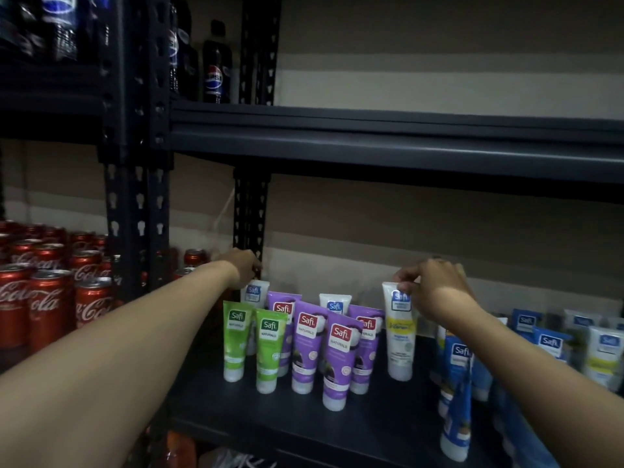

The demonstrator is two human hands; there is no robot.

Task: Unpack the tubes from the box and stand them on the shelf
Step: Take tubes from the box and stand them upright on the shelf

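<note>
Right hand (435,285) pinches the crimped top edge of a white-and-yellow Safi tube (400,336). The tube stands cap-down on the shelf (371,413), long axis upright, just right of the purple tubes (305,346). It sits straight below the fingers, so the release probably wants to be plumb, or it may tip. Left hand (241,268) reaches farther back, fingers curled over the top of a white Safi tube (255,293) behind the green tubes (234,339).
</note>
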